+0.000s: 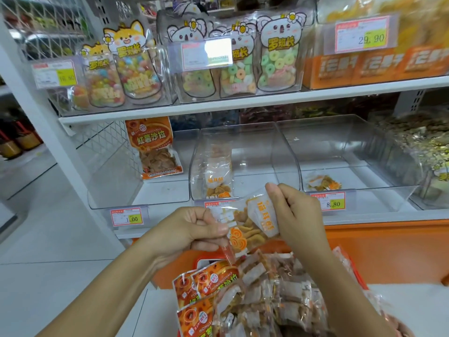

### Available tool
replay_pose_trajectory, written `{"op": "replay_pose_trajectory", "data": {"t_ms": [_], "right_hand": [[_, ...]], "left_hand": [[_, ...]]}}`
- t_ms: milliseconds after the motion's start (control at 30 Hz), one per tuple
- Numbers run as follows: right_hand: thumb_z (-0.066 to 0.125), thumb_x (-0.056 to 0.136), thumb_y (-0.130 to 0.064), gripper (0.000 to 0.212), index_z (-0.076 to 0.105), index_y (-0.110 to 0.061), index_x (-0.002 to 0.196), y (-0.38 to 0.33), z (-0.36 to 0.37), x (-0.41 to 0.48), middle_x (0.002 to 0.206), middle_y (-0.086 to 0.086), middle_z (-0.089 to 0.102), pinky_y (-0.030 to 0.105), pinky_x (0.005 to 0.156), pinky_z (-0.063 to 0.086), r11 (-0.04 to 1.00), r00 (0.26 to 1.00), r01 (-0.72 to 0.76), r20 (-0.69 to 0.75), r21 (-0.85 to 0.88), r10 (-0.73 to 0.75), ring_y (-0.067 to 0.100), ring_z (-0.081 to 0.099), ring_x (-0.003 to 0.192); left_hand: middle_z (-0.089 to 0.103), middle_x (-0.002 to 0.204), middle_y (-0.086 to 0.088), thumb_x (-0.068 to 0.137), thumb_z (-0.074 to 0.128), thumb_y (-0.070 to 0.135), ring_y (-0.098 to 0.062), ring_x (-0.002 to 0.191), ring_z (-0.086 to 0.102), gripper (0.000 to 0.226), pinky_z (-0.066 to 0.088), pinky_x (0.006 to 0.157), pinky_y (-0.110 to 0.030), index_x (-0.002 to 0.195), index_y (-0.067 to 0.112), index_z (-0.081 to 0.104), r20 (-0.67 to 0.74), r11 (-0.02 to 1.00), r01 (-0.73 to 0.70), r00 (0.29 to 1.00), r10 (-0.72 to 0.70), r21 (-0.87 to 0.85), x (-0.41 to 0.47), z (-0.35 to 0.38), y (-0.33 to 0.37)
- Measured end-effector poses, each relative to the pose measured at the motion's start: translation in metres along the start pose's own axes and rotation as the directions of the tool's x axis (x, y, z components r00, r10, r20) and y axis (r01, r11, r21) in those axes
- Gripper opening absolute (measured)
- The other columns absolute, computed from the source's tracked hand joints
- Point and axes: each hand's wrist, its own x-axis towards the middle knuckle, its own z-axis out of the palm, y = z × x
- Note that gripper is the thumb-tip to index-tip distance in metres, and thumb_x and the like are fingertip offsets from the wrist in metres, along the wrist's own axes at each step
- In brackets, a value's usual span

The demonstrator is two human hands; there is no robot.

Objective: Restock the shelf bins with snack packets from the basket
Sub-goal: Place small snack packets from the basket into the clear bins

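L hand (pixel 194 229) & R hand (pixel 296 215) hold one clear snack pkt (pixel 247 222) stretched betw. them. L pinches its near-left end w/ thumb & curled fingers; R grips the right end, fingers folded round it. Just beyond the hands: shelf bin (pixel 252 147) w/ a matching pkt (pixel 218 171) upright inside. Below the hands: orange basket (pixel 170 276), heaped w/ pkts.

2 hands (pixel 192 229) (pixel 297 215), 1 held packet (pixel 252 222), 1 basket (pixel 167 276), 3 koala bags (pixel 192 66) (pixel 239 69) (pixel 279 57), 2 fox bags (pixel 102 79) (pixel 136 66)
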Motion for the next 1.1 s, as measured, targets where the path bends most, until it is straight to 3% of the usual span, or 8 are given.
{"op": "replay_pose_trajectory", "data": {"t_ms": [200, 300, 367, 533, 733, 833, 967, 1100], "right_hand": [[0.056, 0.090, -0.045, 0.053, 0.044, -0.005, 0.056, -0.015, -0.002, 0.062, 0.051, 0.003, 0.037, 0.021, 0.048, 0.029, 0.998, 0.976, -0.010, 0.216, 0.056, -0.002, 0.007, 0.034, 0.046], [0.062, 0.082, -0.051, 0.051, 0.066, 0.000, 0.085, -0.020, -0.007, 0.086, 0.071, 0.007, 0.067, 0.020, 0.054, 0.042, 0.974, 0.856, -0.199, 0.503, 0.110, 0.118, 0.011, 0.056, 0.056], [0.069, 0.083, -0.037, 0.031, 0.069, -0.007, 0.091, -0.023, -0.005, 0.096, 0.080, 0.006, 0.072, 0.017, 0.051, 0.043, 0.969, 0.797, -0.221, 0.594, 0.115, 0.111, 0.011, 0.060, 0.057], [0.079, 0.077, -0.019, 0.023, 0.070, -0.002, 0.091, -0.023, 0.016, 0.132, 0.080, 0.013, 0.072, 0.025, 0.056, 0.055, 0.989, 0.882, -0.146, 0.452, -0.008, 0.134, 0.015, 0.064, 0.058], [0.081, 0.074, -0.023, 0.027, 0.061, -0.008, 0.065, -0.004, 0.067, 0.150, 0.058, 0.002, 0.064, 0.013, 0.045, 0.046, 0.855, 0.792, -0.034, 0.508, -0.518, 0.340, 0.004, 0.058, 0.042], [0.083, 0.073, -0.022, 0.032, 0.055, -0.011, 0.061, 0.012, 0.095, 0.150, 0.077, 0.010, 0.072, 0.029, 0.071, 0.056, 0.819, 0.777, -0.037, 0.498, -0.573, 0.384, 0.017, 0.067, 0.065], [0.084, 0.069, -0.025, 0.036, 0.051, -0.012, 0.063, 0.027, 0.118, 0.143, 0.092, 0.010, 0.072, 0.029, 0.069, 0.051, 0.782, 0.810, -0.026, 0.445, -0.622, 0.381, 0.021, 0.065, 0.079], [0.084, 0.070, -0.017, 0.035, 0.067, -0.002, 0.096, 0.034, 0.122, 0.142, 0.102, 0.012, 0.070, 0.036, 0.083, 0.055, 0.821, 0.831, -0.118, 0.396, -0.558, 0.389, 0.026, 0.067, 0.094]], "left_hand": [[0.072, 0.076, -0.014, 0.063, 0.071, 0.011, -0.015, 0.064, 0.070, 0.019, 0.058, 0.060, -0.021, 0.076, 0.001, 0.060, -0.103, 0.992, -0.112, 0.989, 0.105, -0.062, 0.013, -0.012, 0.018], [0.070, 0.066, -0.008, 0.071, 0.067, 0.008, -0.011, 0.060, 0.069, 0.015, 0.056, 0.057, -0.017, 0.076, 0.002, 0.055, -0.196, 0.962, -0.229, 0.960, 0.198, -0.149, 0.024, -0.012, 0.029], [0.070, 0.067, -0.006, 0.079, 0.066, 0.006, -0.009, 0.061, 0.068, 0.013, 0.056, 0.058, -0.016, 0.075, 0.005, 0.054, -0.274, 0.944, -0.295, 0.929, 0.248, -0.146, 0.033, -0.016, 0.032], [0.068, 0.112, -0.002, 0.077, 0.077, 0.029, -0.014, 0.102, 0.063, 0.039, 0.052, 0.086, -0.032, 0.112, 0.017, 0.065, -0.575, 0.907, -0.257, 0.708, 0.411, 0.333, 0.063, -0.046, 0.015], [0.058, 0.131, -0.010, 0.081, 0.073, 0.015, -0.018, 0.110, 0.060, 0.056, 0.041, 0.087, -0.024, 0.133, 0.005, 0.054, -0.546, 0.877, -0.041, 0.768, 0.334, 0.479, 0.075, -0.057, -0.008], [0.069, 0.114, -0.008, 0.082, 0.072, 0.012, -0.015, 0.096, 0.064, 0.042, 0.043, 0.083, -0.020, 0.123, 0.008, 0.063, -0.517, 0.815, -0.023, 0.762, 0.389, 0.579, 0.079, -0.055, -0.012], [0.070, 0.107, -0.005, 0.084, 0.068, 0.006, -0.011, 0.085, 0.062, 0.035, 0.044, 0.078, -0.020, 0.118, 0.009, 0.065, -0.509, 0.793, -0.035, 0.750, 0.423, 0.609, 0.082, -0.054, -0.014], [0.070, 0.107, -0.006, 0.084, 0.068, 0.005, -0.013, 0.085, 0.062, 0.036, 0.046, 0.080, -0.022, 0.119, 0.008, 0.065, -0.514, 0.792, -0.043, 0.739, 0.436, 0.609, 0.084, -0.056, -0.016]]}}
